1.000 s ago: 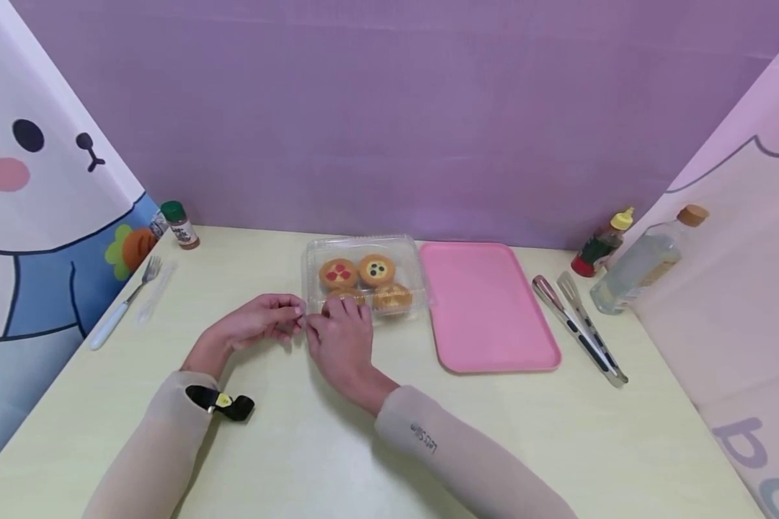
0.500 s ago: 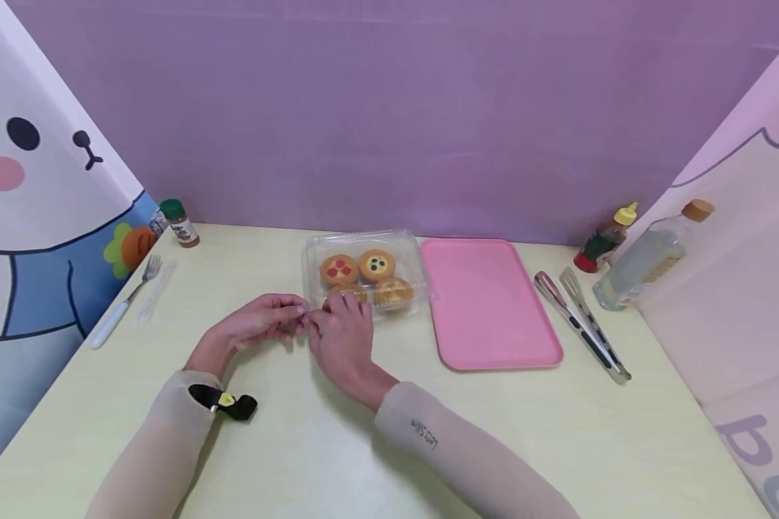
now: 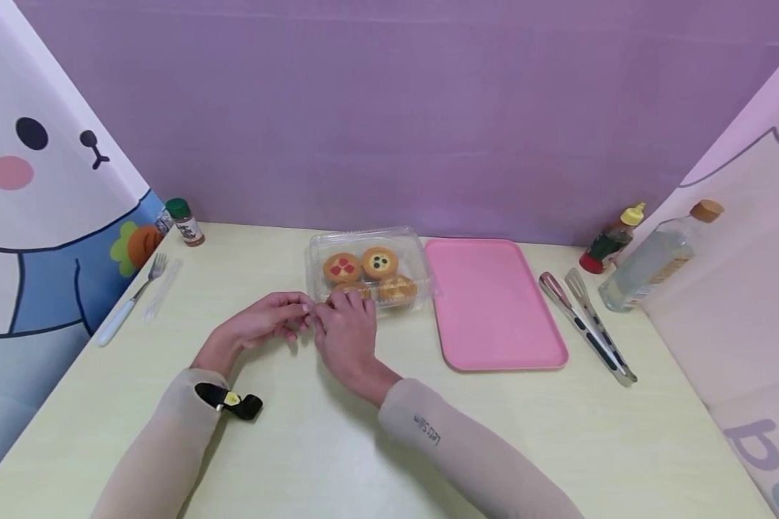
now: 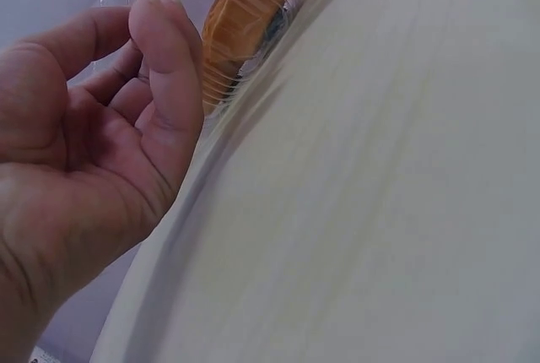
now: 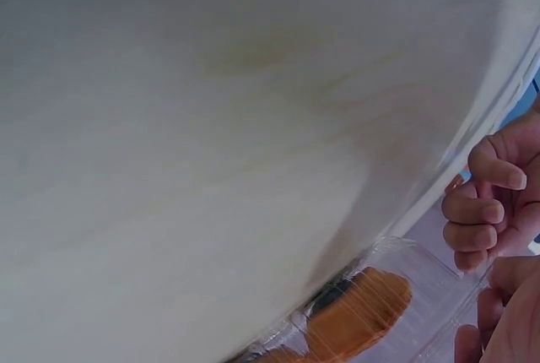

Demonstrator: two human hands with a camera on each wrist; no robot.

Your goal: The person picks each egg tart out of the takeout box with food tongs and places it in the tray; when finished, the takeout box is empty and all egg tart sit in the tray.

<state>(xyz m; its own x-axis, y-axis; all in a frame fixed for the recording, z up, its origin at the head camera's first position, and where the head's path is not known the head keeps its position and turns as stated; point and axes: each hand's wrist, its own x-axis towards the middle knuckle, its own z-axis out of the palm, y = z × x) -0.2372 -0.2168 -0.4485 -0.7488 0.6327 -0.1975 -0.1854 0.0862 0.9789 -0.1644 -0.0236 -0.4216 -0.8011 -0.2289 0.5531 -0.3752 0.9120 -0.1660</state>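
Observation:
A clear plastic clamshell container point(image 3: 418, 252) with a closed lid lies mid-table, holding several round tarts. One tart point(image 3: 342, 268) has red pieces on top; another tart point(image 3: 380, 263) has dark dots. My left hand point(image 3: 269, 319) pinches the container's front left corner between thumb and forefinger, the other fingers loosely curled. Right beside it, my right hand point(image 3: 349, 339) grips the front edge near the same corner, knuckles up, partly covering the front tarts. In the left wrist view, the left hand point(image 4: 110, 118) has its fingertips at the clear plastic, close to the other hand's fingertip.
A pink tray point(image 3: 499, 310) lies right of the container. Beyond it are metal tongs point(image 3: 586, 328), a yellow-capped sauce bottle point(image 3: 610, 241) and a corked glass bottle point(image 3: 655, 259). At left are a fork point(image 3: 130, 299), a thin clear-wrapped item point(image 3: 162, 288) and a green-capped seasoning jar point(image 3: 184, 222).
Both hands stay at the container's front left corner with hardly any movement. The whole head view has shifted slightly, and the lid remains closed.

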